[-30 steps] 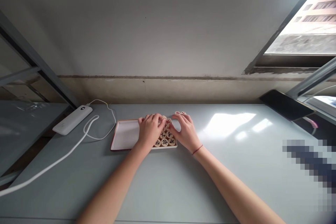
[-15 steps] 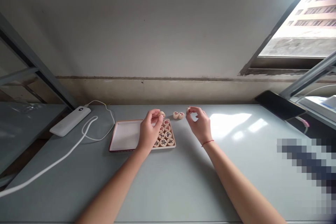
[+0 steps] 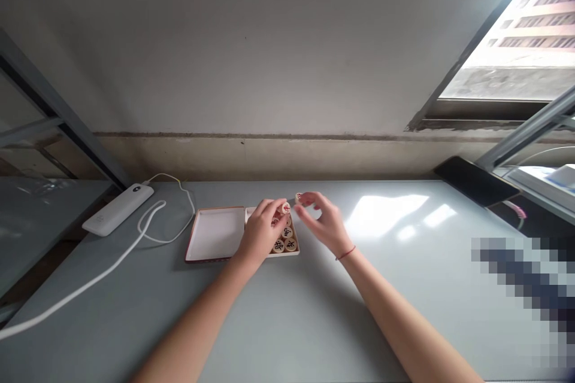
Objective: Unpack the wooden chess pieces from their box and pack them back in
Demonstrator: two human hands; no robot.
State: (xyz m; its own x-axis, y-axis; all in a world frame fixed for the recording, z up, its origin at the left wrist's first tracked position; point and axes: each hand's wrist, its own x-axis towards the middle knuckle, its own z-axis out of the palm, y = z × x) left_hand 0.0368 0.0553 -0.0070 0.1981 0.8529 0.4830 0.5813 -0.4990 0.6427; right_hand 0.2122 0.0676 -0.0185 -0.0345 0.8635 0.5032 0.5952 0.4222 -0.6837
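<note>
Cream-coloured and round, with a red character on its face, the held disc (image 3: pixel 286 208) sits clamped between the left hand's (image 3: pixel 260 228) thumb and fingers, above the shallow box (image 3: pixel 284 254). Below that grip lie more discs (image 3: pixel 290 245) marked in black; left of it the open lid (image 3: pixel 220 234) shows a white inside and a dark red near edge. Just right of the grip, the right hand (image 3: pixel 324 222) curls, thumb and fingertips apart at the front; whether it holds anything I cannot tell. The far disc (image 3: pixel 299 197), red-marked, shows at its fingertips, partly covered, contact unclear. The left hand hides much of the box's contents, and several characters are too small to read.
</note>
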